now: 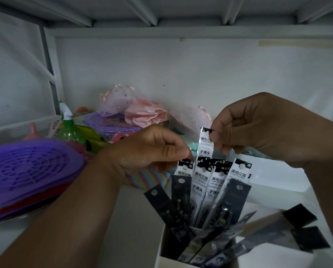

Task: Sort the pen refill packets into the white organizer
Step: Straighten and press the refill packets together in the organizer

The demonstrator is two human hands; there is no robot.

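The upright white-and-black pen refill packets [210, 192] stand loosely fanned in the near compartment of the white box organizer [162, 250] — lowering the raised white refill packet [206, 146] among them could snag their tops or tip the dark ones out. The right hand [258, 130] pinches that packet's top corner above the bunch; the left hand [152, 149], fingers curled, touches the far-left packet tops — grip unclear

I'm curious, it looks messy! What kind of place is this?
Probably a storage shelf in a home or small shop: a white shelf board holds stacked purple plastic plates, a green spray bottle and pink fabric, under slats.
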